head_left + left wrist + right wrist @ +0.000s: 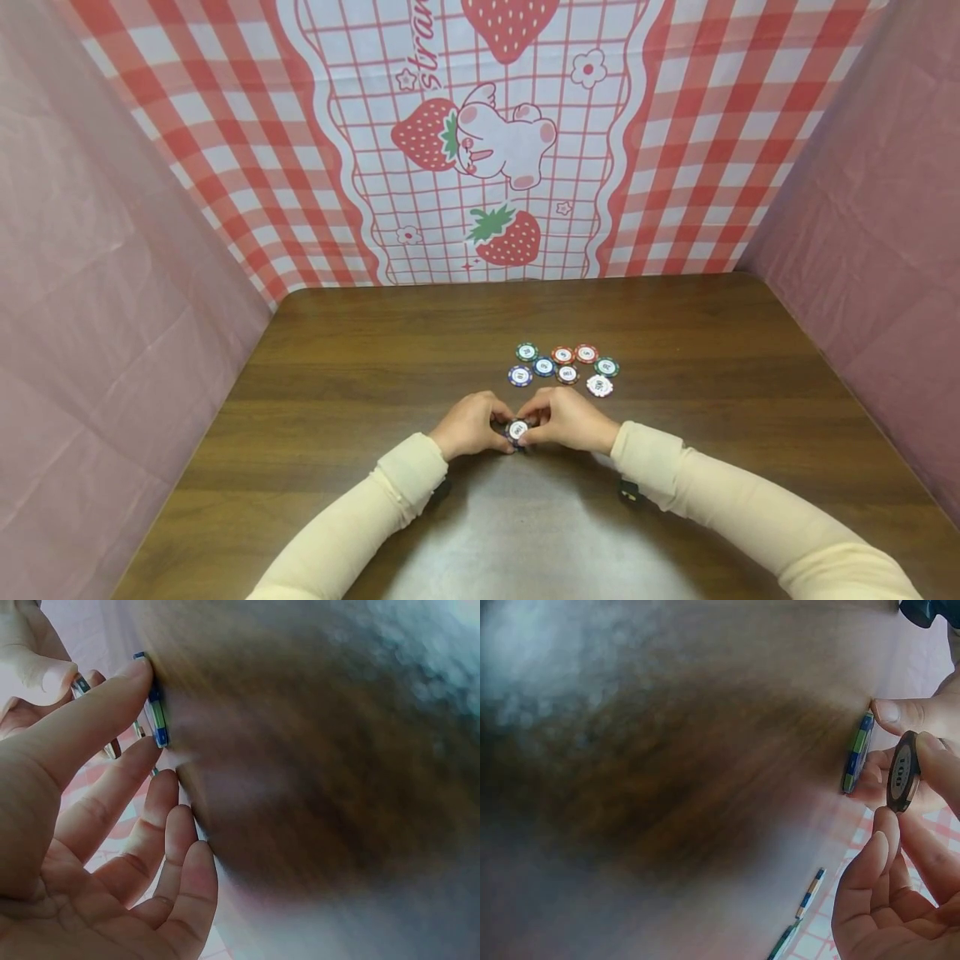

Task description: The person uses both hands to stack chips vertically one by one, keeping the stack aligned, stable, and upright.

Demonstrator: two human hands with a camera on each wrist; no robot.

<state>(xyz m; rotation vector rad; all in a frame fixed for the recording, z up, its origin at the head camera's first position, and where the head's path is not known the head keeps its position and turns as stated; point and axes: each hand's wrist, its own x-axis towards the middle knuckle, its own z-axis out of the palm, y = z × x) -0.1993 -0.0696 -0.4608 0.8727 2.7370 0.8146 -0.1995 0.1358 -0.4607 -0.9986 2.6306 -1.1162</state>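
Near the middle of the table, both hands meet over poker chips. My right hand (568, 419) pinches a black poker chip (903, 772) between thumb and fingertips; its pale face with a printed number shows in the head view. Just under it, a blue-and-green-edged poker chip (857, 754) lies flat on the table. My left hand (471, 425) holds that lower chip by its edge, thumb on one side and index finger on the other. The black chip is apart from it, slightly higher. Whether the lower chip is one or a thin stack, I cannot tell.
Beyond the hands, several loose chips lie flat: green (527, 352), blue (543, 367), red (587, 353), brown (567, 374) and white (599, 385) ones among them. A strawberry-print cloth (510, 167) hangs behind the wooden table (337, 367), with pink curtains (862, 208) at both sides.
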